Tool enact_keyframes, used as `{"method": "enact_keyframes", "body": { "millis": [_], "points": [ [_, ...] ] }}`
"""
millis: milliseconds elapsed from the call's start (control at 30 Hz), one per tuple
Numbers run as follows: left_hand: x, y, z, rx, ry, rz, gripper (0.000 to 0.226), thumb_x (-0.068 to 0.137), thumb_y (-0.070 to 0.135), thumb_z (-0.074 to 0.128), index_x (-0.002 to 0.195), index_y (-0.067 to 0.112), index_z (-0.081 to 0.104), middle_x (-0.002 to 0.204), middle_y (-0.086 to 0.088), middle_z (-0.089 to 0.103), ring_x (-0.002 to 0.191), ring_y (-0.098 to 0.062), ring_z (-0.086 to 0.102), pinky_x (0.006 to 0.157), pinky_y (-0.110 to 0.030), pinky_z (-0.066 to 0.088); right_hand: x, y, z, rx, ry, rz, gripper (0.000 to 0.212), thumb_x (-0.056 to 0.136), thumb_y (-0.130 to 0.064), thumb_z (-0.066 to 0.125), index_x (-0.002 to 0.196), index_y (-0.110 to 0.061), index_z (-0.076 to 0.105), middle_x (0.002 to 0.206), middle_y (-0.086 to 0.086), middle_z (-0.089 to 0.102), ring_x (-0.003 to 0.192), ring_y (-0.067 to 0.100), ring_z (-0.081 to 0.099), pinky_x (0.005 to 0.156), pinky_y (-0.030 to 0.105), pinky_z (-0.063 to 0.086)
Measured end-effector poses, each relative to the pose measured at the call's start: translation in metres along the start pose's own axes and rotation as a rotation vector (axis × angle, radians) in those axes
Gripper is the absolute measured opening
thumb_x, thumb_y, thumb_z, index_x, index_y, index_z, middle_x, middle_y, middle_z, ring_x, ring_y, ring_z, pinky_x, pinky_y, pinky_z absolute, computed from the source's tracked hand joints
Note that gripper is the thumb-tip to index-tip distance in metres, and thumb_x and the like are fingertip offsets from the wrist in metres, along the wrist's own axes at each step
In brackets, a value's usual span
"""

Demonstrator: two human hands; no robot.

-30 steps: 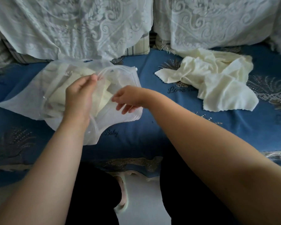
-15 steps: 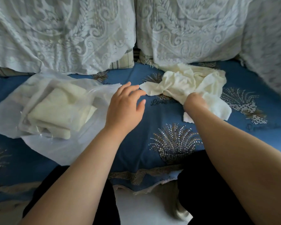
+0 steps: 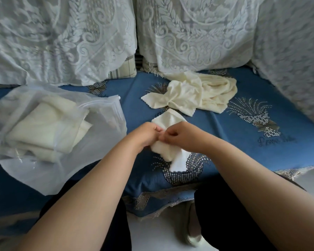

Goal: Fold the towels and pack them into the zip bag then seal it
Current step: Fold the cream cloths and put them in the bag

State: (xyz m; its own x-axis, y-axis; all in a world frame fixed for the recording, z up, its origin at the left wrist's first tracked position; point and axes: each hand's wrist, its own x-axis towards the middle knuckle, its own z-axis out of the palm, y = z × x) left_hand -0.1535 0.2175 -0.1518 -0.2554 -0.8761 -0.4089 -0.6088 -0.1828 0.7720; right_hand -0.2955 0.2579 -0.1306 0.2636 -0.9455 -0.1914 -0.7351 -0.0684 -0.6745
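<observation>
Left hand [image 3: 146, 135] and right hand [image 3: 179, 137]: side by side, both pinching one cream towel [image 3: 168, 151] over the blue sofa seat [image 3: 225, 142]. Loose towels [image 3: 194, 94]: heaped behind. Zip bag [image 3: 43, 124]: left, unsealed, holding folded towels [image 3: 43, 129].

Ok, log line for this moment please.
stage: folding | left hand: pinches towel | right hand: pinches towel | pile: unfolded, behind | bag: open, folded towels inside, unsealed

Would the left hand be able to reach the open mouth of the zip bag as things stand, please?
Probably yes: the zip bag lies just beside the left hand with only bare blue cover between them, though that hand now holds a towel.
</observation>
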Motion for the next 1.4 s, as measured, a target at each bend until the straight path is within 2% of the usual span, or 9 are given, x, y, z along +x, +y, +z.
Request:
{"method": "enact_keyframes", "body": {
  "millis": [200,333,433,567,733,933,1200,1267,1400],
  "points": [
    [0.012,0.015,-0.016,-0.508,0.62,0.397,0.016,0.085,0.009,0.068,0.079,0.024,0.062,0.078,0.007,0.068,0.071,-0.01,0.063,0.076,-0.032,0.053,-0.01,0.008,-0.038,0.485,0.477,0.015,0.047,0.1,-0.039,0.04,0.067,-0.006,0.05,0.057,-0.004,0.044,0.054,0.008,0.039,0.053,0.025,0.032],
    [0.006,0.022,-0.034,-0.855,0.668,0.547,0.016,0.091,0.003,0.059,0.084,0.017,0.057,0.082,0.001,0.072,0.07,-0.009,0.068,0.065,-0.025,0.055,-0.023,0.003,-0.054,0.61,0.931,-0.241,0.054,0.098,-0.036,0.041,0.075,0.012,0.05,0.066,0.009,0.044,0.059,0.014,0.04,0.052,0.027,0.032],
    [0.011,0.01,-0.049,-0.435,0.637,0.371,0.015,0.096,0.014,0.052,0.083,0.021,0.055,0.086,-0.001,0.071,0.071,-0.012,0.065,0.062,-0.031,0.052,-0.032,0.003,-0.056,0.385,0.481,-0.198,0.051,0.091,-0.047,0.053,0.067,-0.002,0.056,0.059,0.003,0.044,0.052,0.011,0.038,0.048,0.024,0.032],
    [0.008,-0.005,-0.038,0.387,0.072,-0.033,0.036,0.096,0.045,0.042,0.094,0.015,0.061,0.093,-0.003,0.07,0.081,-0.023,0.068,0.064,-0.031,0.051,-0.032,0.019,-0.049,-0.49,-0.451,0.082,0.032,0.082,-0.047,0.063,0.077,-0.016,0.069,0.066,-0.007,0.058,0.061,0.01,0.049,0.063,0.027,0.043],
    [0.003,-0.02,-0.005,0.663,-0.138,-0.182,0.05,0.093,0.054,0.043,0.092,0.007,0.06,0.082,-0.002,0.071,0.069,-0.02,0.07,0.063,-0.032,0.058,-0.036,0.005,-0.033,-0.099,-0.877,0.165,0.028,0.089,-0.042,0.061,0.079,-0.016,0.065,0.056,-0.005,0.066,0.045,0.01,0.057,0.055,0.022,0.05],
    [0.006,-0.026,0.029,-0.029,-0.086,-0.053,0.018,0.092,0.024,0.057,0.105,0.015,0.064,0.1,-0.005,0.069,0.09,-0.021,0.064,0.073,-0.032,0.056,0.018,0.053,-0.006,-0.229,0.19,0.226,0.015,0.093,-0.029,0.049,0.098,-0.018,0.057,0.1,0.002,0.063,0.095,0.023,0.062,0.079,0.033,0.049],
    [-0.005,-0.004,0.027,-0.777,-0.043,-0.039,0.026,0.093,0.006,0.042,0.099,0.002,0.066,0.084,-0.01,0.069,0.083,-0.022,0.063,0.078,-0.034,0.051,0.039,0.054,0.003,0.04,0.004,0.333,0.03,0.091,-0.013,0.047,0.105,0.007,0.063,0.099,0.017,0.064,0.079,0.023,0.05,0.072,0.035,0.049],
    [-0.009,0.004,0.01,-0.889,0.069,0.008,0.027,0.092,0.009,0.041,0.082,0.006,0.066,0.065,-0.005,0.068,0.068,-0.019,0.062,0.062,-0.027,0.051,0.036,0.046,-0.006,0.425,0.038,0.374,0.025,0.09,-0.019,0.05,0.1,0.0,0.063,0.099,0.017,0.066,0.077,0.021,0.051,0.08,0.044,0.052],
    [-0.022,0.011,-0.026,-0.872,0.196,0.093,0.029,0.095,0.016,0.042,0.074,0.015,0.062,0.054,0.003,0.066,0.051,-0.011,0.063,0.046,-0.016,0.048,0.021,0.036,-0.039,1.245,0.316,0.317,0.026,0.096,-0.009,0.036,0.088,-0.009,0.06,0.06,0.003,0.064,0.05,0.015,0.062,0.053,0.026,0.053]
  ]
}}
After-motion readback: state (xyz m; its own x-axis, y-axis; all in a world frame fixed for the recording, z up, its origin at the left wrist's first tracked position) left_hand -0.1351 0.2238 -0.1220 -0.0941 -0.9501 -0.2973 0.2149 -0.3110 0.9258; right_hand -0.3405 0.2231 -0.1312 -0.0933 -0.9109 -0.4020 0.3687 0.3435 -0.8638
